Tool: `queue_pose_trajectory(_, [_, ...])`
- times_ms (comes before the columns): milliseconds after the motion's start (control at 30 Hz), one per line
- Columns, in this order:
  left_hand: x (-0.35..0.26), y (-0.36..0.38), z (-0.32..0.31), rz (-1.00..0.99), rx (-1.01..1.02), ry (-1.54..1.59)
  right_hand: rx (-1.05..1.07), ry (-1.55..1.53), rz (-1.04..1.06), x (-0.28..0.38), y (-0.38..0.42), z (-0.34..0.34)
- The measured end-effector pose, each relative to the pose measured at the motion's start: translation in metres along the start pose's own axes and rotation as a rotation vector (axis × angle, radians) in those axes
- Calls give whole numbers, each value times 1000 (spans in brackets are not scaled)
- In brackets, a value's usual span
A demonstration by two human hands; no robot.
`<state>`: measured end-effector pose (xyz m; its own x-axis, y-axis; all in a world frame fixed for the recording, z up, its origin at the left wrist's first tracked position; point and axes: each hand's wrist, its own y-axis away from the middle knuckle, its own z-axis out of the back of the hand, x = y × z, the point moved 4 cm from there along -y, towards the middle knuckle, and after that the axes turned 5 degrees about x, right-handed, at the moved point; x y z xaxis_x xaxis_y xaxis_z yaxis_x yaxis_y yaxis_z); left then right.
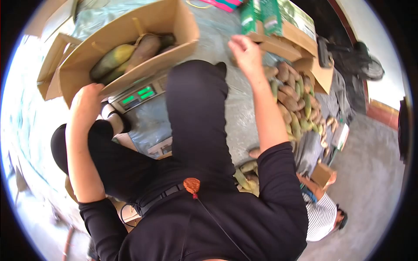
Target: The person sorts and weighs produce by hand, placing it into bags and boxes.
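A cardboard box [185, 21] with several long green, yellow and brown vegetables [114, 58] in it stands at the upper left. Under its near side shows a scale [137, 96] with lit green digits. My left hand [86, 102] is at the box's near left corner, its fingers closed on the cardboard edge. My right hand [247, 55] is raised to the right of the box, fingers bent together; whatever is between them, if anything, is too small to make out. Beyond it lies a heap of brown and green vegetables [289, 98].
Green and brown cartons [285, 35] stand at the upper right, beside a black wheeled object [363, 63]. A person in a striped top [321, 217] is at the lower right near a small box [321, 175]. More vegetables [248, 176] lie by my right side.
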<state>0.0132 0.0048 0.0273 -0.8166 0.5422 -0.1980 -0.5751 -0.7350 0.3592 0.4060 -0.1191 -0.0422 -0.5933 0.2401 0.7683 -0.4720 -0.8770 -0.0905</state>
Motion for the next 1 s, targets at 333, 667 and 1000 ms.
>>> queue_pose_trajectory(333, [-15,-13,2,53,162,164,312,311,-696,-218,233,-15])
queue_pose_trajectory(667, [-15,-22,-15,115,149,168,182,609,-961,-313,281,89])
queue_pose_trajectory(1000, [-10,-24,-21,188,117,93,353,788,-1133,-335,268,128])
